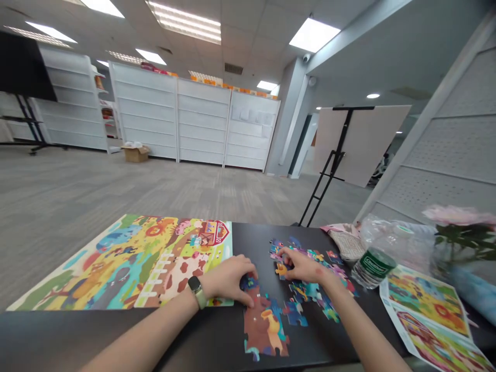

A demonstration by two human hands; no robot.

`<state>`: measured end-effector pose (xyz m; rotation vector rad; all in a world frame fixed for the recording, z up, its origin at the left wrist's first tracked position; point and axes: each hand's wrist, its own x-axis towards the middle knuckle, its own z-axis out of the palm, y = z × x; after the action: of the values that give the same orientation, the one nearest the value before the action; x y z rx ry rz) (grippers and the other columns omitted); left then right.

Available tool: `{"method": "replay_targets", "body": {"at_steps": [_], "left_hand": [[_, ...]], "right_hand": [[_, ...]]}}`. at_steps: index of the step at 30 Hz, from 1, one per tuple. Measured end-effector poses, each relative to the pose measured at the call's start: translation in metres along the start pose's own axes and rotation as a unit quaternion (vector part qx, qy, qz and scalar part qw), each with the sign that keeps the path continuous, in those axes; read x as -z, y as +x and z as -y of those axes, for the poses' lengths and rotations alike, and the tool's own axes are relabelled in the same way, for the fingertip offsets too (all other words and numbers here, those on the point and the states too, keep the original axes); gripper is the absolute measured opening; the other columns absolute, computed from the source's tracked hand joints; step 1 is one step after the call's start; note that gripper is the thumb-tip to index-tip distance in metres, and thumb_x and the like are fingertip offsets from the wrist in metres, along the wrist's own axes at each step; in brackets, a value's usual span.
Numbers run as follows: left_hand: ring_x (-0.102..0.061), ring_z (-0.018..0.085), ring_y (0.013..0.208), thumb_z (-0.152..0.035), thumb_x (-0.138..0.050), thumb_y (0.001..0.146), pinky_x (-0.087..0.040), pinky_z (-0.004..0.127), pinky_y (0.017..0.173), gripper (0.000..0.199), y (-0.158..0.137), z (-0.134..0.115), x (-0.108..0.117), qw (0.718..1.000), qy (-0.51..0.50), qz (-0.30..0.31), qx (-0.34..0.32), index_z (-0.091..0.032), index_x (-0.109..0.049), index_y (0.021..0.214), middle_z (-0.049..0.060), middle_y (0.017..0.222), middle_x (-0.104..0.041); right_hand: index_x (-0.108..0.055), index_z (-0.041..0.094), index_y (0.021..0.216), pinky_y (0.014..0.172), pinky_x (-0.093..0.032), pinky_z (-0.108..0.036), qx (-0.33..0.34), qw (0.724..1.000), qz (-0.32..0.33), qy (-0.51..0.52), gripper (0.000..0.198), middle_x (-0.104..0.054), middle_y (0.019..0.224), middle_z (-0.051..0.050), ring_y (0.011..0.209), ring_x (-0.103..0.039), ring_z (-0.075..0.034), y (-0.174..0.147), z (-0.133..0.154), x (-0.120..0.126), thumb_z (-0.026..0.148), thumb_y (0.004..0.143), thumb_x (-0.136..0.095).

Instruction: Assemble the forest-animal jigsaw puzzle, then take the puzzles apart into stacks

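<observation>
A partly joined jigsaw section [263,328], brown with an orange and yellow figure, lies near the table's front edge. My left hand [230,279], with a watch on its wrist, rests at the section's upper left. Its thumb and fingers are apart around a dark blue part. My right hand [302,266] reaches over the loose pieces to the right. Thumb and fingertips are bent around an orange puzzle piece [280,269]; the exact contact is partly hidden. Blue puzzle pieces [295,312] lie between the section and my right forearm, and several colourful ones spread beneath it.
A finished-looking animal picture board [127,263] covers the table's left side. At right stand a green-labelled plastic bottle [374,266], a patterned pouch [344,243], printed sheets [430,305] and a pink flower [459,214]. Beyond the black table are an easel [329,165] and white shelves [201,121].
</observation>
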<state>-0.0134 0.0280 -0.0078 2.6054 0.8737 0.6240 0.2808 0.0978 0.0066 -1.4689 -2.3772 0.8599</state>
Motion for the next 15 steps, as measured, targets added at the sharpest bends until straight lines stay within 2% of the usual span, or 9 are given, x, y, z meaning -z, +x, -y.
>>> {"method": "replay_targets", "body": {"at_steps": [4, 8, 12, 15], "left_hand": [[-0.059, 0.025, 0.093, -0.064, -0.081, 0.067, -0.044, 0.031, 0.076, 0.058, -0.001, 0.002, 0.001, 0.999, 0.005, 0.004, 0.033, -0.022, -0.062, 0.102, 0.005, 0.097, -0.064], [-0.059, 0.028, 0.097, -0.064, -0.084, 0.063, -0.047, 0.035, 0.084, 0.068, -0.002, 0.002, 0.0, 0.998, 0.011, -0.01, 0.057, -0.02, -0.061, 0.11, 0.007, 0.106, -0.062], [-0.059, 0.029, 0.1, -0.061, -0.084, 0.063, -0.048, 0.037, 0.087, 0.071, -0.002, 0.002, 0.0, 0.998, 0.013, -0.007, 0.059, -0.02, -0.06, 0.116, 0.008, 0.109, -0.062], [-0.059, 0.029, 0.101, -0.059, -0.084, 0.065, -0.048, 0.038, 0.089, 0.068, -0.001, 0.002, 0.001, 0.998, 0.008, 0.002, 0.061, -0.019, -0.061, 0.115, 0.009, 0.109, -0.062]], "right_hand": [[-0.065, 0.019, 0.107, 0.062, -0.042, -0.023, 0.027, 0.996, -0.009, 0.083, 0.041, -0.06, 0.077, 0.003, 0.067, -0.054, -0.012, 0.008, 0.016, -0.016, 0.026, 0.068, -0.072], [-0.063, 0.017, 0.096, 0.059, -0.042, -0.025, 0.027, 0.987, -0.035, 0.155, 0.031, -0.059, 0.069, 0.002, 0.062, -0.055, -0.013, 0.005, 0.029, -0.033, 0.041, 0.076, -0.066], [-0.057, 0.019, 0.091, 0.054, -0.041, -0.024, -0.004, 0.978, -0.051, 0.203, 0.026, -0.055, 0.06, 0.006, 0.054, -0.054, -0.012, -0.013, 0.034, -0.049, 0.041, 0.078, -0.063], [-0.06, 0.019, 0.088, 0.054, -0.041, -0.023, -0.023, 0.974, -0.078, 0.209, 0.023, -0.059, 0.061, 0.004, 0.056, -0.057, -0.013, -0.024, 0.035, -0.059, 0.037, 0.075, -0.067]]}}
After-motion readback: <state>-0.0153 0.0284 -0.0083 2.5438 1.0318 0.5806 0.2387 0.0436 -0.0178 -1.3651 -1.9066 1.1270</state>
